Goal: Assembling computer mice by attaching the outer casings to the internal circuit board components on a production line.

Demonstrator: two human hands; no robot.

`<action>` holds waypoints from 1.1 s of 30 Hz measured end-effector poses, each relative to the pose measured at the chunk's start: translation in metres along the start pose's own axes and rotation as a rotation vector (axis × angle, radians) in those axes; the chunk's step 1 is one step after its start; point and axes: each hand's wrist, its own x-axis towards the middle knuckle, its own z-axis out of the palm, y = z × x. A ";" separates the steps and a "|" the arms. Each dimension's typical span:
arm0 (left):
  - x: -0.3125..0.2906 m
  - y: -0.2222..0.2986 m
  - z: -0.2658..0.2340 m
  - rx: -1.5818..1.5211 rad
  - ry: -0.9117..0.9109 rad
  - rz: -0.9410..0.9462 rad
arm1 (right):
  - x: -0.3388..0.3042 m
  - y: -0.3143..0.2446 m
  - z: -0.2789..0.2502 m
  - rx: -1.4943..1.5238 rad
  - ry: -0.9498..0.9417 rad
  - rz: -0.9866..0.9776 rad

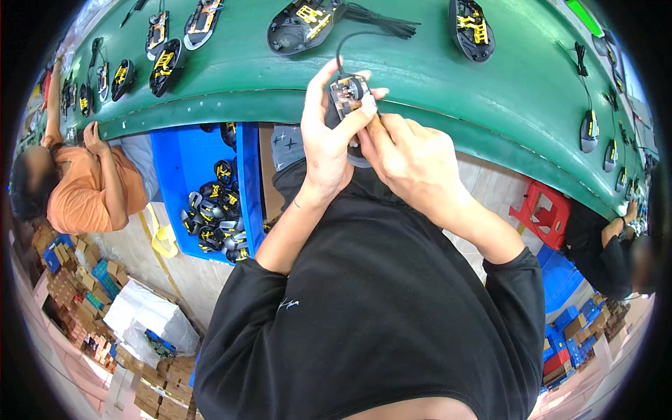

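Just beyond the table's near edge, I hold an opened computer mouse (348,91) up in both hands. Its bare circuit board and dark scroll wheel show. My left hand (323,150) is wrapped round its side, with the thumb lying across the board. The fingers of my right hand (420,157) are pinched together at the mouse's lower end and hide that part. A black cable (339,50) curves up from the mouse toward a tied cable bundle (385,21). Past my hands lies a black mouse shell (285,36) with yellow parts inside.
More shells with yellow parts, like the right-hand shell (483,50), lie along the green table (420,70). Below its edge, a blue bin (171,168) holds several mouse shells. A person in orange (91,185) sits left; one in black (602,245) sits right, near a red stool (544,215).
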 end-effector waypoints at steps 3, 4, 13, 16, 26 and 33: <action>0.005 0.003 0.003 -0.050 0.043 -0.032 | -0.002 -0.001 -0.001 -0.025 -0.019 0.000; 0.007 0.006 0.003 -0.058 0.058 -0.048 | -0.003 -0.003 0.001 -0.028 0.015 0.003; 0.029 0.012 -0.002 -0.009 0.036 -0.014 | -0.006 0.033 0.006 0.383 0.149 0.081; 0.033 0.012 -0.006 -0.087 0.030 -0.025 | -0.004 0.078 0.003 0.154 0.463 0.148; 0.019 -0.001 -0.010 -0.045 -0.041 -0.159 | -0.015 0.164 0.018 1.113 0.914 1.017; 0.019 0.001 0.000 -0.102 -0.139 -0.142 | -0.041 0.158 0.011 0.021 0.521 0.977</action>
